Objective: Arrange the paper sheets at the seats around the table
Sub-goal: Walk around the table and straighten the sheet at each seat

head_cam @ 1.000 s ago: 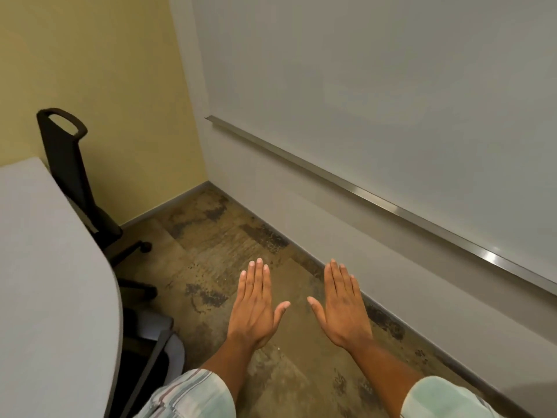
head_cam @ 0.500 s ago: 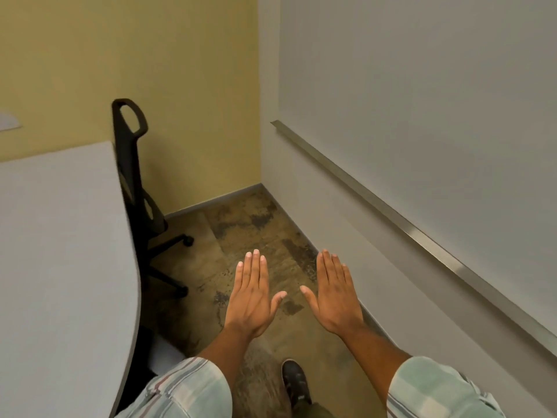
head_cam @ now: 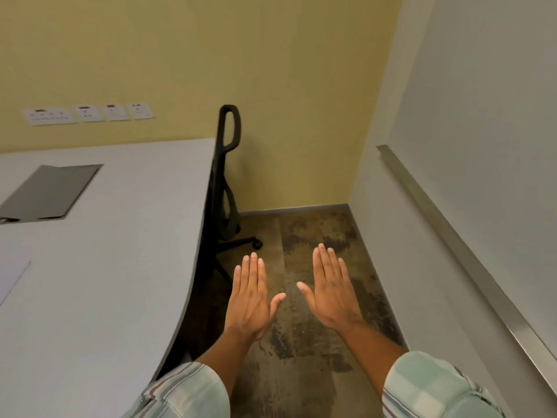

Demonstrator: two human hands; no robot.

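Note:
My left hand and my right hand are stretched out flat, palms down, above the floor to the right of the grey table. Both hold nothing and their fingers are straight. A corner of a white paper sheet lies on the table at the far left edge of the view. A black office chair is pushed in at the table's right edge, just ahead of my left hand.
A dark hatch panel is set into the tabletop. Wall sockets line the yellow wall behind. A whiteboard with a metal ledge runs along the right wall. Stained brown floor fills the narrow gap between.
The view has swung left: the table, its hatch panel, the sockets and a paper corner have come into sight. My hands stay flat and empty in front of me.

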